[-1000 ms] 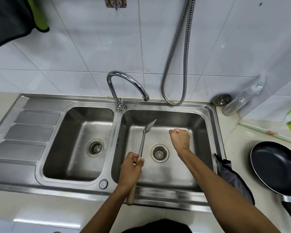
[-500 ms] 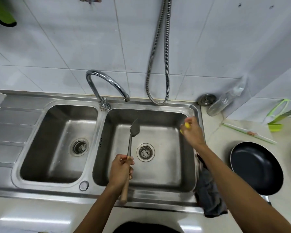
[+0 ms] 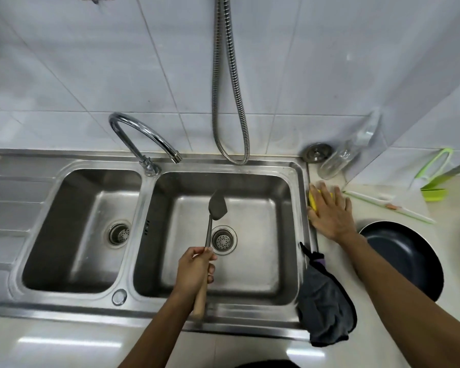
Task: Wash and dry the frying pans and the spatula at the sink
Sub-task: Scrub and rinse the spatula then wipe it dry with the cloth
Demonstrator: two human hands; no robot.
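Clear bottle [image 3: 339, 162] leans near a metal stopper [image 3: 317, 152].

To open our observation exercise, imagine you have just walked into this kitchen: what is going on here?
A person stands at the sink. Their left hand grips the spatula by its wooden handle, with the metal blade over the right basin. Their right hand lies flat on a yellow sponge on the counter beside the sink. A black frying pan sits further right, and a grey cloth hangs over the sink's edge. No water shows at the tap.
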